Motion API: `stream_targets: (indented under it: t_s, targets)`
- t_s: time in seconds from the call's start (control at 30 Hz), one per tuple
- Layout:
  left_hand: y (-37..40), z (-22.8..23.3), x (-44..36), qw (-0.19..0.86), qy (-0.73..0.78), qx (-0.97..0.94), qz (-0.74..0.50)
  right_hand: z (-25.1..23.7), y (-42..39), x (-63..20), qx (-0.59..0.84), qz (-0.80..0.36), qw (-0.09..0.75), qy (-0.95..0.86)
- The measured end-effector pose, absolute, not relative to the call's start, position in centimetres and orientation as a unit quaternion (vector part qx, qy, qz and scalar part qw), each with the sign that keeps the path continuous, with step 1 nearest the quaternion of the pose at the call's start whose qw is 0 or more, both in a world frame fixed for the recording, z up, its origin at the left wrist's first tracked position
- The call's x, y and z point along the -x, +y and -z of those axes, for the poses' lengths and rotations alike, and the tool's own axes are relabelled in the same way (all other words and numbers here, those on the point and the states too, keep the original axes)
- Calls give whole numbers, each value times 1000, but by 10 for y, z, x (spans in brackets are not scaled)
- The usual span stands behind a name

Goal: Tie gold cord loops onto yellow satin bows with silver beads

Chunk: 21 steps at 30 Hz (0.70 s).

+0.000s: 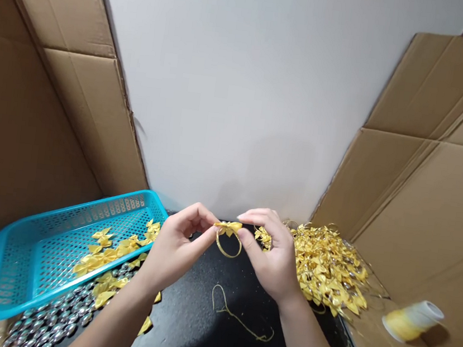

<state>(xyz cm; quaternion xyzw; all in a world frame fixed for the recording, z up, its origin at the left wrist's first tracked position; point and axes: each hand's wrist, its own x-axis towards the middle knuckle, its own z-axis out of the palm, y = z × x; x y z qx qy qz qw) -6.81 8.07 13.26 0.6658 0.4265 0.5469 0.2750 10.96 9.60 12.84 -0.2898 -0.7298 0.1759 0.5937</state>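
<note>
We have a gold ring (227, 256) held up over the desk (190, 317), with a yellow bow (231, 227) along its top edge. In our left hand (183, 243), thumb and forefinger are pinched together where the bow's left end meets the ring; in our right hand (275, 252), the fingers stand parted, the thumb close against the bow's right end and the forefinger raised above it. Whether that thumb presses or merely rests, we cannot tell. The step in hand seems to be setting the bow on the ring, and the next move would, we judge, call for a steady left pinch and a light right touch to straighten it. Below lies a loose thread (235, 313), which could snag if we lowered the ring there. To our left, a turquoise basket (61, 251) of more bows sits beside silvery beads (56, 315); to our right, a heap of bow-trimmed rings (325, 264) crowds that forearm, with a spool (411, 322) beyond. Cardboard panels (434, 103) limit reach sideways.
</note>
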Motion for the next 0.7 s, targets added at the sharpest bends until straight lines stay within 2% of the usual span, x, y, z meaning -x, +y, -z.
stream_targets:
  t_s: [0.2,0.4,0.57,0.7]
  targets:
    - [79,-134,63,262,432,-703,-501,-126,97,-104,293,-149,564,-757]
    - [82,-132,62,263,453,-700,-486,-125,101,-103,317,-240,559,-728]
    - [84,-133,65,304,448,-686,-485,-123,105,-106,301,-299,553,-717]
    - [85,-134,67,318,460,-672,-486,-120,108,-109,295,-345,594,-664]
